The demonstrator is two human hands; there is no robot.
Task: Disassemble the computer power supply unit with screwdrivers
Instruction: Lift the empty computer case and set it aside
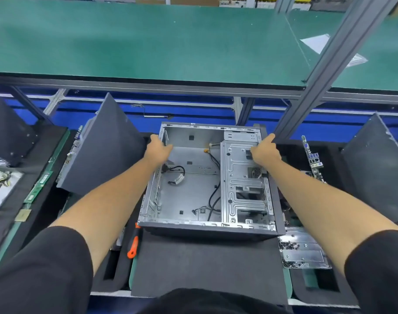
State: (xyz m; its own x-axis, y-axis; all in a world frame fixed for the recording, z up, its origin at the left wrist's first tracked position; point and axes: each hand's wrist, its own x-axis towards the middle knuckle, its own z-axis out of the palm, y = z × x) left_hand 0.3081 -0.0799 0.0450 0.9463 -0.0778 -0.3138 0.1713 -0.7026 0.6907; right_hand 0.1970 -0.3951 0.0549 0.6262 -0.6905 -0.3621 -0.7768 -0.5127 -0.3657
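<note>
Steel case (193,177), open and gutted, lies on a dark mat (205,268) at the tabletop's near edge. Left hand (158,150) and right hand (265,150) have fingers clamped on its far side walls. Orange screwdriver (133,244) lies beside its near-left corner.

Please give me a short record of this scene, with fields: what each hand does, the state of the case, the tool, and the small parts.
left hand: grips the far left wall of the case
right hand: grips the far right edge of the case
case: open, lying on a dark mat, loose cables inside
screwdriver: orange handle, on the mat, left of the case, untouched
screws: heaped on a metal plate, right of the case
</note>
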